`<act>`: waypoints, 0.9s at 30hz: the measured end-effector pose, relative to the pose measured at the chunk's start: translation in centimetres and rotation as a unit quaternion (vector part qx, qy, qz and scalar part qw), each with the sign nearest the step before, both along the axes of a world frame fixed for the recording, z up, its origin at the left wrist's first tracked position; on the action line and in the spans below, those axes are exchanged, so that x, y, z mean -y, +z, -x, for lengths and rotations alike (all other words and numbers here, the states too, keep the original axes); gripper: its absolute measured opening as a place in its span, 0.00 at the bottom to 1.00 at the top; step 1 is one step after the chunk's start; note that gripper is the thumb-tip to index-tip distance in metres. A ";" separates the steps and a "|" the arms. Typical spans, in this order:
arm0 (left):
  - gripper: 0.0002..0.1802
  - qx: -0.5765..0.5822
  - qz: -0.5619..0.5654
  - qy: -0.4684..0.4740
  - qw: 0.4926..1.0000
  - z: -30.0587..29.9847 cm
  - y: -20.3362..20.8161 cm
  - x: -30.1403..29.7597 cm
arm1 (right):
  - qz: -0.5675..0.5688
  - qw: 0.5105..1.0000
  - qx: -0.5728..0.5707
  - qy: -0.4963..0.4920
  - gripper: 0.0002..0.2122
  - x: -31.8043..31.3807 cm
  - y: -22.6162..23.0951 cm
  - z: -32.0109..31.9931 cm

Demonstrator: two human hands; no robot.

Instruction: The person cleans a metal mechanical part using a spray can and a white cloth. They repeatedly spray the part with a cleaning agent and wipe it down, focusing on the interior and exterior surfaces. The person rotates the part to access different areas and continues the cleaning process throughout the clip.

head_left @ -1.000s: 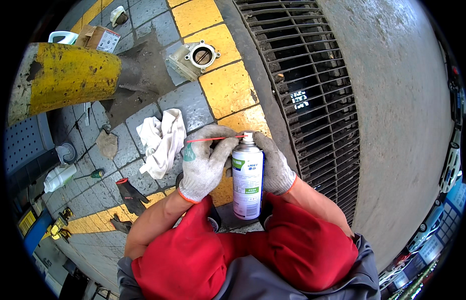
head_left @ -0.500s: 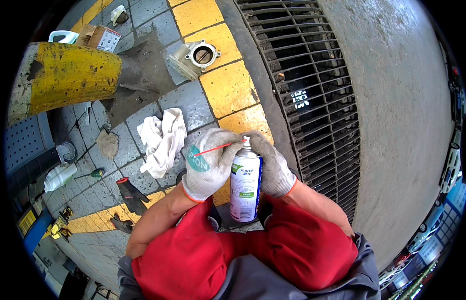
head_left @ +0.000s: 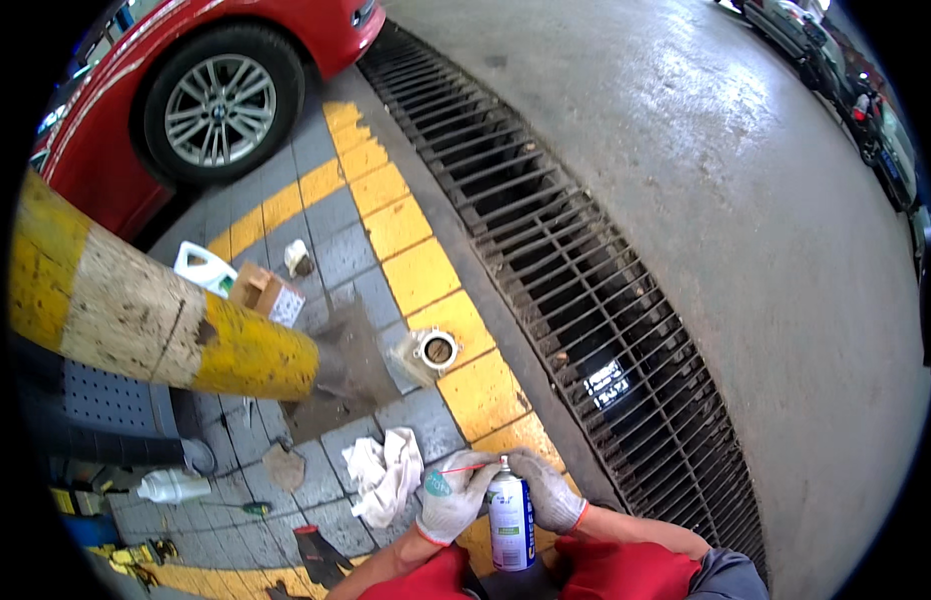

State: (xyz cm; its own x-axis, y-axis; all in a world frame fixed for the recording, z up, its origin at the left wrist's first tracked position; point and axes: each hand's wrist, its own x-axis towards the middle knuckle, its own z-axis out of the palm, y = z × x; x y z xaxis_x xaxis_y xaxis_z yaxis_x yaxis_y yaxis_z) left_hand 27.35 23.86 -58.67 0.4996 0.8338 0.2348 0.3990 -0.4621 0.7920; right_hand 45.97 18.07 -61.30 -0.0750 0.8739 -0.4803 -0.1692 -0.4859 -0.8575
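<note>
The aerosol can (head_left: pixel 512 525) is 4 o'clock from the half-curled left hand (head_left: pixel 453 498), whose hold I cannot tell, and 8 o'clock from the right hand (head_left: pixel 548 492), gripping its top. Rag (head_left: pixel 386 475): can's 10 o'clock; throttle body (head_left: pixel 437 350): 11.

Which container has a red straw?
The spray can between left hand and right hand, red straw at its nozzle; the white jug and pale bottle show none.

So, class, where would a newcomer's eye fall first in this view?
Probably on the red car at the upper left, then the thick yellow-and-white post slanting in from the left. At bottom centre, gloved fingers flank the top of a blue-and-white spray can, where a thin red straw points leftward.
</note>
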 end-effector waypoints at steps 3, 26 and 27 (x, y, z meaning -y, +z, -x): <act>0.06 0.084 0.288 0.092 0.950 -1.2 0.9 -0.2 | 0.046 0.998 0.000 -0.036 0.18 -0.3 0.9 0.3; 0.05 0.092 0.191 0.089 0.973 -1.5 -0.2 1.2 | -0.055 0.993 0.079 -0.073 0.12 1.9 -2.5 1.3; 0.05 0.090 0.189 0.089 0.974 -1.6 -0.3 1.2 | -0.052 0.993 0.079 -0.074 0.12 1.9 -2.5 1.3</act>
State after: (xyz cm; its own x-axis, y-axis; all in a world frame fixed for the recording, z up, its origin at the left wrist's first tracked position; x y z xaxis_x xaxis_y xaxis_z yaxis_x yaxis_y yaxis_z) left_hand 28.97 22.62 -58.95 0.3185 0.9472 -0.0362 0.2853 -0.0593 0.9566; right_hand 44.68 16.19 -63.81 0.1264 0.9150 -0.3830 -0.0919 -0.3737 -0.9230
